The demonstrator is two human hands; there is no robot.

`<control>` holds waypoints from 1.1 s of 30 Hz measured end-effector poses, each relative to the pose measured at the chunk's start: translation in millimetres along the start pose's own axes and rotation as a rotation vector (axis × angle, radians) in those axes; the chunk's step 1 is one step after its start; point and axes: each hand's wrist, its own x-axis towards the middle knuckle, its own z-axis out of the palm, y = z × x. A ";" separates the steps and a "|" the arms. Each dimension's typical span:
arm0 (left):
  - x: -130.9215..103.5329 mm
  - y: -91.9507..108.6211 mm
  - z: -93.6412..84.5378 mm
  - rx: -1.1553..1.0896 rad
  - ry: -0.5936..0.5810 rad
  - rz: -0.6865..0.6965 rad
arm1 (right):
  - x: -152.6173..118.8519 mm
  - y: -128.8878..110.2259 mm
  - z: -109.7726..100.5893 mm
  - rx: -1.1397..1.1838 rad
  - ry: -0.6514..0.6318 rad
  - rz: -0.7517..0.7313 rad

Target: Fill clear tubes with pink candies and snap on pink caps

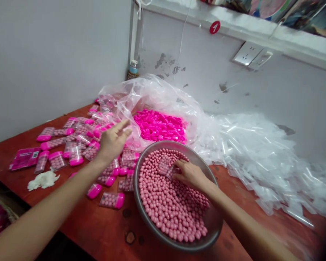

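A grey metal bowl (179,247) holds many round pink beads (165,203). In the bowl, my right hand (188,174) grips a small clear container (165,165) with pink beads in it, lying tilted on the loose beads. My left hand (114,139) is raised over the filled containers, its fingers apart and nothing in them. Below and around it lie several clear containers of beads with bright pink caps (112,200). Just beyond the bowl, a pile of loose pink caps (163,125) rests in an opened clear plastic bag (157,88).
On the red table (97,232), a large heap of clear empty containers (255,145) spreads to the right. A pink printed packet (24,158) and a crumpled white wad (43,180) lie at the left. A small bottle (133,67) stands in the back corner by the wall.
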 end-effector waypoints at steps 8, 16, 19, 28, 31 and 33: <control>-55.0 38.5 62.7 0.076 -0.579 0.286 | 3.2 6.2 -10.7 0.227 -0.020 -0.067; -64.9 39.2 68.3 -0.282 -0.684 0.120 | -16.6 -18.3 -65.4 0.465 0.104 -0.217; -65.3 35.8 66.2 -0.551 -0.659 -0.064 | -15.4 -20.2 -73.1 0.690 0.061 -0.293; -61.0 30.3 61.1 -0.811 -0.629 -0.350 | 6.0 -14.9 -63.9 1.058 -0.096 -0.288; -59.3 31.1 60.9 -0.802 -0.605 -0.359 | 9.6 -12.5 -65.3 1.116 -0.132 -0.266; -58.6 30.5 60.9 -0.798 -0.586 -0.369 | 13.2 -8.1 -67.4 1.165 -0.160 -0.249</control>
